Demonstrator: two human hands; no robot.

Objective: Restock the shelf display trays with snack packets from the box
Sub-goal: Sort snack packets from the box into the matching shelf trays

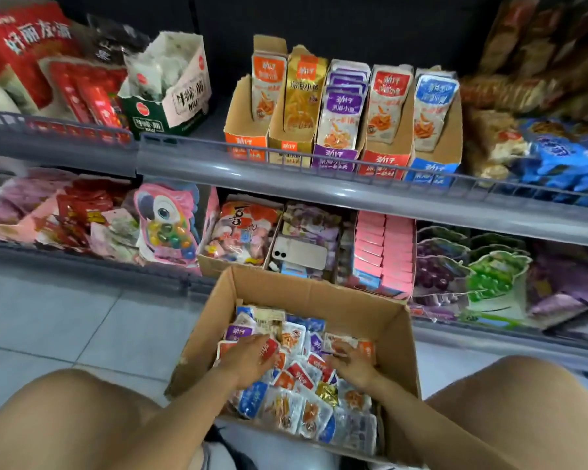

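Observation:
A brown cardboard box (pixel 319 293) stands on the floor between my knees, holding several mixed snack packets (pixel 299 378) in red, blue, purple, orange and gold. My left hand (pixel 248 361) lies palm down on the packets at the box's left, fingers around a red packet (pixel 269 349). My right hand (pixel 353 364) rests on the packets at the right, fingers touching an orange packet (pixel 350 346). On the upper shelf stand several cardboard display trays: orange (pixel 246 130), gold (pixel 294 130), purple (pixel 336 144), red (pixel 384 147) and blue (pixel 431 154), each with upright packets.
A grey shelf rail (pixel 319 184) runs in front of the trays. A white phone (pixel 299 254) lies on goods on the lower shelf behind the box. Pink boxes (pixel 384 252), a parrot-shaped candy pack (pixel 167 225) and other snacks fill both shelves. Grey tile floor (pixel 82 317) lies at left.

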